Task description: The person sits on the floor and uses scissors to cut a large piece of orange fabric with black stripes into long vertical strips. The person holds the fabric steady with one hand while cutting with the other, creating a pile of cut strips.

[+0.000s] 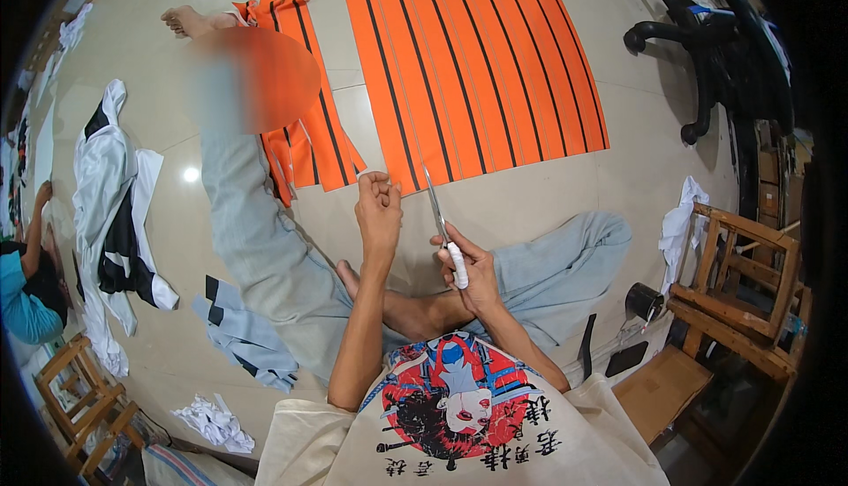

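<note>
A large orange fabric sheet (490, 71) with black and thin grey stripes lies flat on the floor in front of me. In my right hand (473, 276) is a pair of scissors (439, 209) with white-wrapped handles. Their blades point away from me, and the tips overlap the sheet's near edge. My left hand (378, 212) has its fingers curled in a pinch at the sheet's near left corner. Left of it, cut orange striped strips (320, 124) lie loosely beside and partly over my outstretched leg; a blurred patch hides some of them.
White and black cloth (110, 194) and grey-blue scraps (243, 331) lie to the left. Beyond them is another person (35, 283). A wheeled chair base (680, 40) stands far right, wooden stools (742, 283) nearer. My bent leg (561, 265) borders the work on the right.
</note>
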`<control>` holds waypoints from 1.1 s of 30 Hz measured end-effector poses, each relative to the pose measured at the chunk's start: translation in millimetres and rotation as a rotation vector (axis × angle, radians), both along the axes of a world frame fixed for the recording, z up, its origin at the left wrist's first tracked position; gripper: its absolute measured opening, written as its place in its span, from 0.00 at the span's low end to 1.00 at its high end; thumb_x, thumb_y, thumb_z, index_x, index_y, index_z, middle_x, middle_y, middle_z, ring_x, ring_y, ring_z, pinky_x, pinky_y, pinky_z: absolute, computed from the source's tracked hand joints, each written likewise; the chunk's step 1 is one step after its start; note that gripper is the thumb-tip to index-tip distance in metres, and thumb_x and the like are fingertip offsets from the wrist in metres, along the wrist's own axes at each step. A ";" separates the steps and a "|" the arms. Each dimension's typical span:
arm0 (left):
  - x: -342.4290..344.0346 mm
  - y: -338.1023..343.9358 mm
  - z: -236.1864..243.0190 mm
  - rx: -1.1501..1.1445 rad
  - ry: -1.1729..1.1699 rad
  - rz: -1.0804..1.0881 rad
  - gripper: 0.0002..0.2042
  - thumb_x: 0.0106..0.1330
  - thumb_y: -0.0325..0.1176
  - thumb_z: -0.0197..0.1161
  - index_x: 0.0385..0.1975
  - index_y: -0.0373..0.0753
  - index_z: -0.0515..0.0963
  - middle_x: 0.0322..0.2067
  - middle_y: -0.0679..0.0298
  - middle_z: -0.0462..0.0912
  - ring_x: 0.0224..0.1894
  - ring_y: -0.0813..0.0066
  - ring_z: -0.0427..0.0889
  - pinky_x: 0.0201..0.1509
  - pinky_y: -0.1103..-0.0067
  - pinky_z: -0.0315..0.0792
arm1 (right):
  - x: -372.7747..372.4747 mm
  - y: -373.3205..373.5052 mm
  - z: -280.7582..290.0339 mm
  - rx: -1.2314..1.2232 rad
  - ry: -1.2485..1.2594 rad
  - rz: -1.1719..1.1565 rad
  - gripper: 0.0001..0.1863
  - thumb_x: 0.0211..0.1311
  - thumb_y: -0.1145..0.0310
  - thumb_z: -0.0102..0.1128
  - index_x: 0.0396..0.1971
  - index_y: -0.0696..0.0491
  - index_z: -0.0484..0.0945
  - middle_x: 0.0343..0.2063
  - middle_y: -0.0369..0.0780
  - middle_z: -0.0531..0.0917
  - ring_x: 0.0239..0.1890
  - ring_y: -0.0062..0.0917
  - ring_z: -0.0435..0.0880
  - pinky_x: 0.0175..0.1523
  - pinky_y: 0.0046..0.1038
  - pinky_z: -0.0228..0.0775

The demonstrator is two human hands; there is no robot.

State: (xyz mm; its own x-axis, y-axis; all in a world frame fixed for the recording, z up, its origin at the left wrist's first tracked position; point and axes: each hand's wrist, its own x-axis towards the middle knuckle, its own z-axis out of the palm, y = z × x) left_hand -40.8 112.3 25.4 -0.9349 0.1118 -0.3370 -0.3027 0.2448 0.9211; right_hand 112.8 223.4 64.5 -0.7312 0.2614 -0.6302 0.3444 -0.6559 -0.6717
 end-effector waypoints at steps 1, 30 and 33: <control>-0.1 -0.7 -1.1 0.007 0.001 -0.002 0.10 0.72 0.27 0.62 0.46 0.33 0.69 0.25 0.67 0.76 0.19 0.85 0.73 0.17 0.84 0.65 | 0.3 0.0 -0.3 0.005 0.001 0.003 0.33 0.63 0.76 0.68 0.68 0.54 0.71 0.48 0.41 0.84 0.20 0.12 0.73 0.21 0.15 0.66; -7.4 2.2 5.0 0.048 -0.023 -0.014 0.10 0.72 0.28 0.62 0.47 0.33 0.70 0.26 0.67 0.77 0.21 0.86 0.73 0.19 0.86 0.68 | -44.0 -0.5 -13.0 0.042 0.066 -0.045 0.32 0.63 0.75 0.69 0.68 0.55 0.71 0.48 0.41 0.83 0.22 0.12 0.75 0.21 0.13 0.63; -7.7 1.5 2.0 0.061 -0.022 -0.013 0.10 0.72 0.28 0.62 0.46 0.33 0.70 0.26 0.67 0.77 0.21 0.86 0.74 0.19 0.86 0.68 | -44.6 -1.8 -14.4 0.046 0.057 -0.047 0.32 0.63 0.76 0.68 0.67 0.56 0.71 0.48 0.42 0.84 0.22 0.12 0.75 0.21 0.14 0.63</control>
State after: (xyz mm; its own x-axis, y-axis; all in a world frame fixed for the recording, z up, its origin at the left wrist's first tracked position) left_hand -48.5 113.8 27.4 -0.9258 0.1448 -0.3492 -0.3198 0.1926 0.9277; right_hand 68.2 221.6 50.1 -0.7519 0.3240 -0.5742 0.2737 -0.6389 -0.7189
